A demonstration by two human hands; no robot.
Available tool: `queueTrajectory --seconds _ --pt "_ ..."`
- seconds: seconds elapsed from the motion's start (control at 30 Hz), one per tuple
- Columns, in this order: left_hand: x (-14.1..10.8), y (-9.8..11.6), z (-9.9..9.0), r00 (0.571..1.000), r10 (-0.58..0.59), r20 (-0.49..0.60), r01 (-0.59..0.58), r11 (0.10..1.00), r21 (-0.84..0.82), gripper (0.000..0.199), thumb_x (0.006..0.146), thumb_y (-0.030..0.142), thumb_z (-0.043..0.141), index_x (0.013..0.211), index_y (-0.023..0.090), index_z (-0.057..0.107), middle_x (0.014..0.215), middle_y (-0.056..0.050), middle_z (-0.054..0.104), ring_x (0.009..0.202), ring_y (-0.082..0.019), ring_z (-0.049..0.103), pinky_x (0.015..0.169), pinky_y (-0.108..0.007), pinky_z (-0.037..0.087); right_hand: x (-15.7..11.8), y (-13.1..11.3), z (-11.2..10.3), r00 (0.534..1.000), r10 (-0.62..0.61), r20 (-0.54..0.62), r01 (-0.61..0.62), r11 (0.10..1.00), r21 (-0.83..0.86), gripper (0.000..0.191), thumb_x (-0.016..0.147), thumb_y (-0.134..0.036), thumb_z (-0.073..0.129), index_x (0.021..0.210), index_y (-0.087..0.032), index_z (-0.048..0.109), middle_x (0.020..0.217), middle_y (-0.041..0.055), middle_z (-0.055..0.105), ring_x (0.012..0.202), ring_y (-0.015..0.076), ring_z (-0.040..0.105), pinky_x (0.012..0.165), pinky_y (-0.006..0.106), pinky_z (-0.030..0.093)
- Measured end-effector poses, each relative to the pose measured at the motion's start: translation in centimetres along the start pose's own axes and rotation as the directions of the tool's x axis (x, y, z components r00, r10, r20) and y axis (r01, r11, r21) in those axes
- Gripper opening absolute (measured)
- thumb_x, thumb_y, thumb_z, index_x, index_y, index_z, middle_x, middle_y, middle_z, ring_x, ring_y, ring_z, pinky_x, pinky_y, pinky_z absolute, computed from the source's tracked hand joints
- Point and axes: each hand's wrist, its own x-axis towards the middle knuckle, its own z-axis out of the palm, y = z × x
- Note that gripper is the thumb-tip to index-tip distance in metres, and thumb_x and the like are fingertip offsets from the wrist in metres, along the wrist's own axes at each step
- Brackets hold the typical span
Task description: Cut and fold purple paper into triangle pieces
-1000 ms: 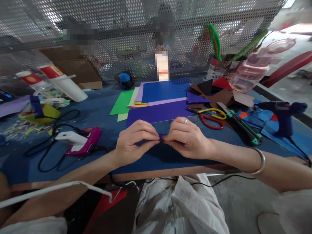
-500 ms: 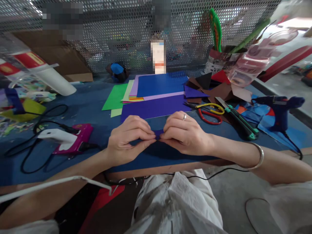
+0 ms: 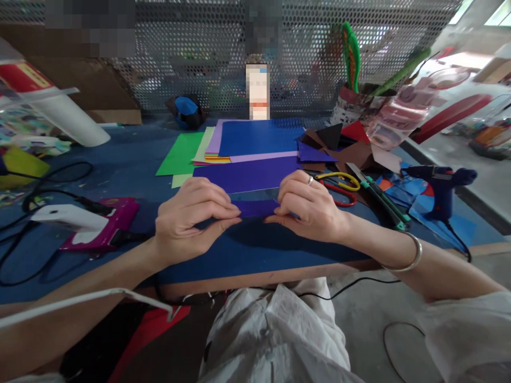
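Between my two hands a small strip of purple paper (image 3: 255, 208) is held near the front of the blue tabletop. Its left end is pinched by the fingers and thumb of my left hand (image 3: 195, 215). My right hand (image 3: 309, 207), with a ring on one finger, grips the right end the same way. Fingers cover both ends of the strip. Just beyond lies a larger purple sheet (image 3: 251, 175), in front of a stack topped by a blue sheet (image 3: 261, 138). Scissors (image 3: 339, 183) with yellow and red handles rest close to my right hand.
Right of the scissors lie a green-handled utility knife (image 3: 379, 197) and a blue glue gun (image 3: 441, 183). A magenta power strip (image 3: 123, 213) with a white plug and black cords sits at left. Brown paper scraps (image 3: 355, 154) and a pink bottle (image 3: 393, 119) stand at back right.
My hands have moved apart, and much more of the purple strip shows between them. The whole view has shifted slightly, so the tabletop things appear further left.
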Motion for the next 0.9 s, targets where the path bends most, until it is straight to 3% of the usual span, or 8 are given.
queueTrajectory --seconds 0.27,0.5,0.73,0.9 --pt "-0.3 -1.1 -0.3 0.998 0.029 -0.048 -0.023 0.992 0.124 0.017 0.084 0.020 0.086 0.084 0.025 0.070 0.074 0.003 0.076 0.068 -0.019 0.072 0.067 -0.038 0.057 -0.1 0.9 -0.1 1.000 0.010 -0.014 -0.011 0.999 -0.043 0.020 0.101 -0.019 0.063 0.083 -0.022 0.058 0.086 0.0049 0.064 0.088 0.0208 0.057 0.080 0.036 0.053" --pt "-0.3 -1.7 -0.3 0.990 0.129 -0.052 -0.116 0.973 0.199 0.024 0.079 0.022 0.089 0.073 0.025 0.066 0.064 0.005 0.074 0.059 -0.018 0.070 0.062 -0.038 0.053 -0.2 1.2 -0.1 0.996 0.011 0.090 0.001 0.990 -0.138 0.027 0.105 -0.015 0.050 0.080 -0.022 0.058 0.087 0.0059 0.065 0.093 0.0215 0.056 0.078 0.035 0.047" --pt "-0.3 -2.0 -0.4 0.984 0.180 0.011 -0.177 0.948 0.265 0.020 0.081 0.013 0.082 0.079 0.031 0.073 0.076 0.008 0.081 0.064 -0.019 0.073 0.065 -0.039 0.053 -0.4 2.4 -0.2 0.994 0.049 0.095 -0.031 0.982 -0.184 0.027 0.106 -0.018 0.052 0.080 -0.022 0.059 0.085 0.0059 0.066 0.092 0.0210 0.055 0.077 0.034 0.044" --pt "-0.3 -2.0 -0.5 0.953 0.295 0.072 -0.302 0.899 0.316 0.024 0.076 0.008 0.082 0.072 0.029 0.072 0.072 0.006 0.079 0.060 -0.019 0.069 0.063 -0.040 0.047 -0.2 2.0 -0.2 0.994 -0.018 0.112 0.043 0.974 -0.223 0.029 0.107 -0.017 0.049 0.081 -0.022 0.060 0.082 0.0040 0.065 0.092 0.0197 0.056 0.077 0.032 0.043"
